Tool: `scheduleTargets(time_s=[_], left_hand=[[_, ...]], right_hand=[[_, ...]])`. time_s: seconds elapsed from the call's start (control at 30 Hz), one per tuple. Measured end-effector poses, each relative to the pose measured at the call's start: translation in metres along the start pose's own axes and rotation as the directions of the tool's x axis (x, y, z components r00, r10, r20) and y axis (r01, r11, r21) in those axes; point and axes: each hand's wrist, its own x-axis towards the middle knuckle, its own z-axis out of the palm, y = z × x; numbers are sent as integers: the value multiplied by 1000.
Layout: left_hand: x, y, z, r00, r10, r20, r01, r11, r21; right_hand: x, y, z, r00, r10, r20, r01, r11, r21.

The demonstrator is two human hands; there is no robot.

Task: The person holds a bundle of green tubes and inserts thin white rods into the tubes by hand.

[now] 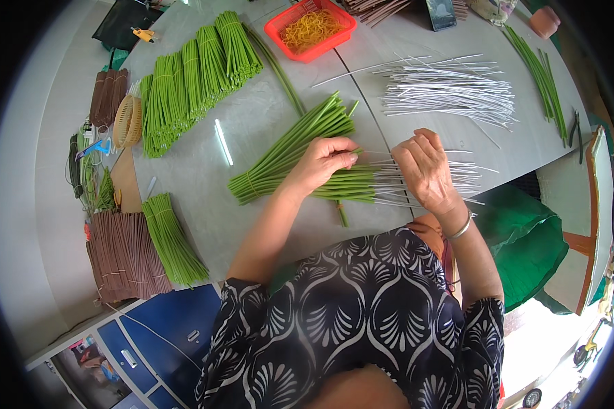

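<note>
A bundle of thin green stems (280,157), tied with a band near its left end, lies fanned out on the table in front of me. White wires (464,176) stick out from the right ends of its lower stems. My left hand (324,162) rests over the bundle, thumb and forefinger pinched on the end of a green stem, mostly hidden by the fingers. To its right, my right hand (424,167) is closed just above the wires. A thin white wire runs between the two hands, its right end hidden in the right fingers.
A pile of loose white wires (450,92) lies beyond my right hand. Tied green bundles (198,75) line the far left, near a red basket of yellow rubber bands (310,31). Brown bundles (126,255) sit at the left edge; pliers (576,136) lie at the right edge.
</note>
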Motion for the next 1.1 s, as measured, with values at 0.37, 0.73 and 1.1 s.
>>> scheduleTargets(time_s=[0.37,0.73,1.1], left_hand=[[4,3,4,999,-6,39,6,1000,-8],[9,7,16,996,-18,88,11,997,75],[36,6,84,935,354,8,-302,785,540]], right_hand=[[-4,1,-9,999,41,5,-41,996,75],[2,-1,-9,991,50,122,-67,988,138],[-71,54,-56,920,391,2,-387,909,154]])
